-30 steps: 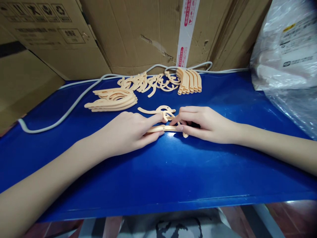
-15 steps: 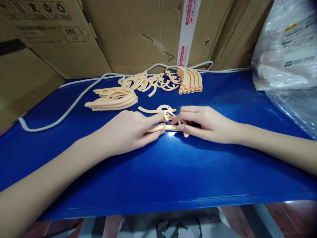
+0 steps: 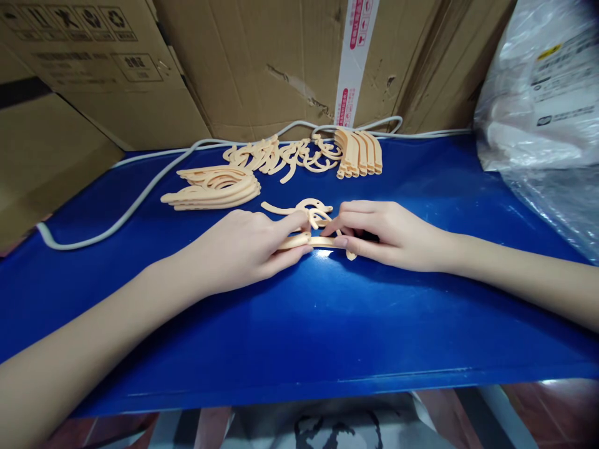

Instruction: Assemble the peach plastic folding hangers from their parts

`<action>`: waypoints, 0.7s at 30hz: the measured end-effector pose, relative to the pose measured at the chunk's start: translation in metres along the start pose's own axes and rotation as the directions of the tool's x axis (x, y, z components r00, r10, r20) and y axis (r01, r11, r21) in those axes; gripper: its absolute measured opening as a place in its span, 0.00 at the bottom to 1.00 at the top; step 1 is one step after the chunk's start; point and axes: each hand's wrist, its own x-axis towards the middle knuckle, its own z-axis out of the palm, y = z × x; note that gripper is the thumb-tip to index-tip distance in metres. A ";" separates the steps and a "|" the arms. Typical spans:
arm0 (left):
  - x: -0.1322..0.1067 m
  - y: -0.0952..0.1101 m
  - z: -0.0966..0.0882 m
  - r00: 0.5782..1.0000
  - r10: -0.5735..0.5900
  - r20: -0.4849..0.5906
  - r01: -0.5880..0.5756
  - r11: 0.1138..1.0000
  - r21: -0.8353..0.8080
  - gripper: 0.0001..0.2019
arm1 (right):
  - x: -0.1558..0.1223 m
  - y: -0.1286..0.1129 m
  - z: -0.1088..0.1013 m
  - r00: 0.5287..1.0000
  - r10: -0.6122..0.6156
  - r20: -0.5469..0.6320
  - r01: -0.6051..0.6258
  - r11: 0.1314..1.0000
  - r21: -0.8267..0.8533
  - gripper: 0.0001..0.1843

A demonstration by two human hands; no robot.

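My left hand (image 3: 248, 246) pinches a beige plastic hanger arm (image 3: 294, 241) between thumb and fingers. The fingers of my right hand (image 3: 386, 234) are closed on a second hanger arm (image 3: 322, 241). Both pieces meet end to end between the hands, low over the blue table; whether they are joined I cannot tell. Just behind the fingertips lie loose curved hanger pieces (image 3: 281, 208), partly covered by the hands. A thin beige end (image 3: 350, 255) pokes out below my right thumb.
Stacked hanger arms (image 3: 215, 194) lie behind my left hand. Farther back are a heap of hook-shaped pieces (image 3: 262, 154) and a row of curved arms (image 3: 360, 153). A white cable (image 3: 150, 187), cardboard boxes (image 3: 262, 68) and a plastic-wrapped package (image 3: 538, 93) border the blue table (image 3: 318, 349).
Nearly everything is in place. My left index finger has shifted slightly, and the held arms' meeting ends have moved a little to the left.
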 end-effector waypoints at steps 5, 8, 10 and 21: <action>0.000 0.000 -0.001 0.999 0.033 -0.030 -0.034 0.999 -0.033 0.09 | 0.000 -0.001 0.000 1.000 -0.002 -0.005 0.002 1.000 0.008 0.15; -0.001 -0.001 -0.001 0.994 0.104 -0.036 -0.106 0.993 -0.051 0.13 | 0.000 -0.001 -0.001 1.000 -0.007 -0.002 0.007 1.000 0.001 0.15; -0.002 -0.001 0.000 0.990 0.135 -0.051 -0.138 0.989 -0.054 0.15 | 0.000 -0.001 -0.001 1.000 -0.008 0.000 0.008 1.000 -0.003 0.15; -0.004 -0.003 -0.003 0.940 0.153 -0.305 -0.145 0.988 0.047 0.22 | 0.002 0.000 -0.002 0.996 0.083 -0.009 -0.082 0.990 0.113 0.13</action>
